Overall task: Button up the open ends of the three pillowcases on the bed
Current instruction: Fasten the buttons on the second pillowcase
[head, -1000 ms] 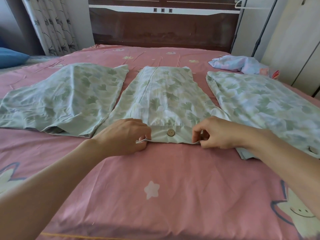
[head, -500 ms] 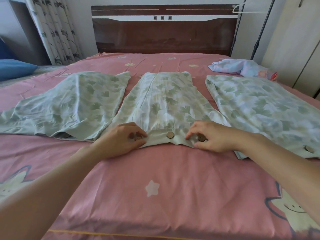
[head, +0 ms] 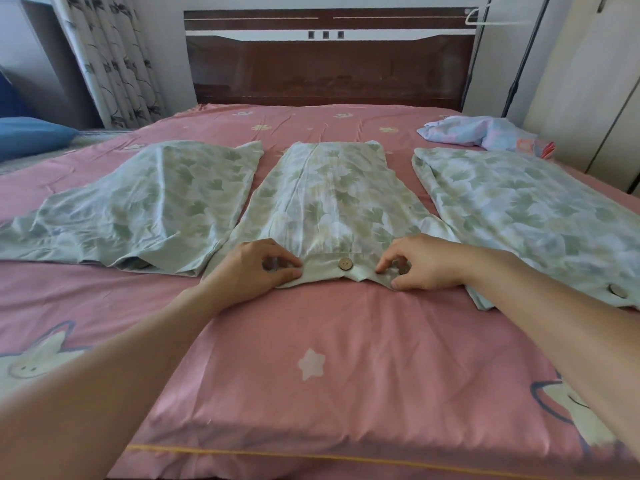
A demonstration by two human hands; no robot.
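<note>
Middle green leaf-print cotton pillowcase (head: 332, 202), near the pink bed's (head: 311, 341) foot edge: centre wooden button (head: 345, 263) fastened; left hand (head: 258, 268) and right hand (head: 420, 263) pinch hem at outer buttons. Left pillowcase (head: 149, 206) gapes unbuttoned.

Three pillowcases, left (head: 149, 206), middle (head: 332, 202) and right (head: 526, 209): pale green with darker green leaf print. Middle button (head: 345, 263): tan. Bed cover (head: 346, 341): pink with white stars. Headboard (head: 329, 64): dark brown, white stripes. Crumpled cloth (head: 485, 131): light blue and pink. Curtain (head: 114, 57): cream, grey leaf pattern.
</note>
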